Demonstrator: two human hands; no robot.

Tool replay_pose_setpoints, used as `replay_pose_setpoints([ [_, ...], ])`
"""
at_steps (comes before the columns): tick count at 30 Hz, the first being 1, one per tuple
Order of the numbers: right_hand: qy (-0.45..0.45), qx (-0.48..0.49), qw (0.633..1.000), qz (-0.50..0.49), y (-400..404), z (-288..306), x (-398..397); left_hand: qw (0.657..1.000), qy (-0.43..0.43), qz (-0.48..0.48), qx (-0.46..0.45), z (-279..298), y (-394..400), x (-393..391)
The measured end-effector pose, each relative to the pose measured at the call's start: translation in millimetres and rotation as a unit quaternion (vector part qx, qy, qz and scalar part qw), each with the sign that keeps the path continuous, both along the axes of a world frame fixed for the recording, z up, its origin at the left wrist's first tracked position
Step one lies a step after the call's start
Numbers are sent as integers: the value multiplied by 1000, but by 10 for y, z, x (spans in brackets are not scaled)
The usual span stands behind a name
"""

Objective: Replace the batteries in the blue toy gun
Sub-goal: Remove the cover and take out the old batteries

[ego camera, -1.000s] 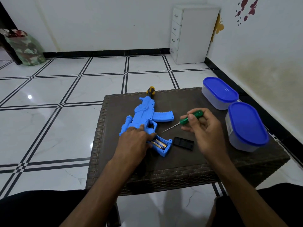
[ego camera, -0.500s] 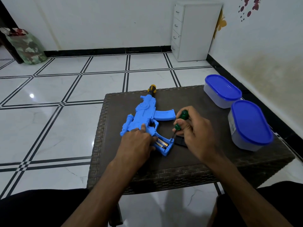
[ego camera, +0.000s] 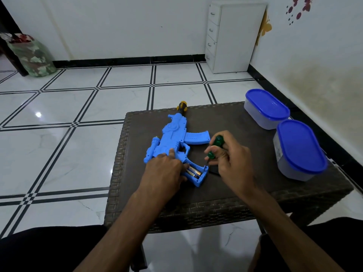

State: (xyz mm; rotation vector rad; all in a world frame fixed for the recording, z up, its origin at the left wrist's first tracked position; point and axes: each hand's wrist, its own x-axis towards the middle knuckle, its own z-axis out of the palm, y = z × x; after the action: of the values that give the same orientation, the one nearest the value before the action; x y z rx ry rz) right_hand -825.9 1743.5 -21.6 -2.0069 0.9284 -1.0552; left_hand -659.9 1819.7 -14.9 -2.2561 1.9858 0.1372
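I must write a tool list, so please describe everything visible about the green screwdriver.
The green screwdriver has a translucent green, plastic-looking handle and a thin metal shaft. The right hand grips it, tilted, tip down at the far edge of the open battery compartment in the blue toy gun.

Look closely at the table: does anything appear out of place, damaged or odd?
Only the toy gun: its grip compartment lies open, batteries exposed, the black cover loose beside it. The right hand aims a green screwdriver into it; the left hand steadies the gun. Both containers stay lidded.
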Motion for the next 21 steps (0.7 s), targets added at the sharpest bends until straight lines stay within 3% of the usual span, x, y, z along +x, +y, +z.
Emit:
replay_pose_setpoints([
  [8,-140,86,986,-29,120,-70,-117,1000,-6,-1,13,12,-9,-13],
  [15,-285,210,932,-76,248,-198,-244,1000,1,2,9,46,19,-27],
  [21,-332,274,898,-88,267,-227,-284,1000,7,2,12,62,42,-39],
])
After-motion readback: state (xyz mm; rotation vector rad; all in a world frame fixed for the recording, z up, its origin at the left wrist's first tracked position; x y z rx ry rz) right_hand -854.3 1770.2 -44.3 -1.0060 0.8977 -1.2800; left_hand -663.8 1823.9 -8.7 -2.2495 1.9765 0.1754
